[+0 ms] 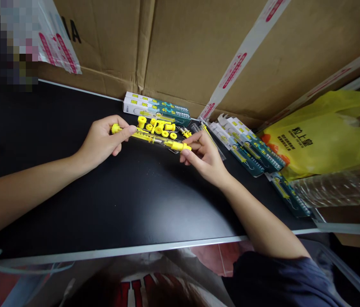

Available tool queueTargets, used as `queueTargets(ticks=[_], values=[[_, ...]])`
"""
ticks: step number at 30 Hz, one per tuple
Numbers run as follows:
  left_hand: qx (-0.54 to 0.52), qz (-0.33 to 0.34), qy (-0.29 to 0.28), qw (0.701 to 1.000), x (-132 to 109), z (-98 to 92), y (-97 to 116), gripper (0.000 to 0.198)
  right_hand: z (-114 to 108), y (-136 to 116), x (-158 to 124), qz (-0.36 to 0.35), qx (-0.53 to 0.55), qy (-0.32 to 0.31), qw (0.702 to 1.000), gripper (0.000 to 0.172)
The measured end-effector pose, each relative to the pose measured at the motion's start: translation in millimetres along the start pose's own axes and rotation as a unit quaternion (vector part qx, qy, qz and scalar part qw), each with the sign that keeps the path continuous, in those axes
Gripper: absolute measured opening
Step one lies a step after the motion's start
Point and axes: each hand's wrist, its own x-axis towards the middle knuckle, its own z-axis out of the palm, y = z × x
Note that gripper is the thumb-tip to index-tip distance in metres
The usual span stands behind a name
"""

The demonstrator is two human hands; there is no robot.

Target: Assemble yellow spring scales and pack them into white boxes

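Note:
A clear-tubed spring scale (149,137) with yellow ends is held level above the black table, stretched between my two hands. My left hand (103,135) pinches it near its left yellow cap. At the other end, the fingers of my right hand (205,158) close on the yellow end piece. Just behind it lies a pile of loose yellow plastic parts (159,126), some of them round caps. Small metal-and-yellow pieces (185,132) lie beside my right fingertips, partly hidden. Clear tubes (195,128) rest behind that hand.
Printed boxes (156,108) lie at the back of the black table (128,204); several more boxes (246,145) are at the right. A yellow plastic bag (333,132) and a clear bottle (339,185) stand beyond them. A large cardboard box (186,51) walls off the back.

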Motion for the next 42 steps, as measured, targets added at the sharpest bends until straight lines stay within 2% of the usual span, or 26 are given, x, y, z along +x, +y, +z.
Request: queueTargets(ticks=[8, 15, 23, 32, 42], values=[[0.011, -0.008, -0.003, 1.0, -0.2, 0.3, 2.3, 0.021, 2.8, -1.2, 0.6, 0.017, 0.039, 0.004, 0.999, 0.032], [0.041, 0.002, 0.001, 0.999, -1.3, -0.2, 3.8, 0.023, 4.4, 2.8, 3.2, 0.039, 0.067, 0.033, 0.996, 0.038], [0.048, 0.0, 0.003, 0.999, -3.3, 0.6, 5.2, 0.02, 6.3, 0.3, 4.1, 0.054, 0.103, 0.012, 0.993, 0.039], [0.036, -0.005, -0.011, 0.999, -2.9, 0.2, 0.3, 0.018, 11.0, 1.2, -0.8, 0.04, 0.075, 0.013, 0.996, 0.034], [0.081, -0.001, -0.051, 0.995, -2.9, 0.8, 2.3, 0.016, 0.2, 0.1, 5.5, 0.016, 0.114, 0.027, 0.993, 0.04]])
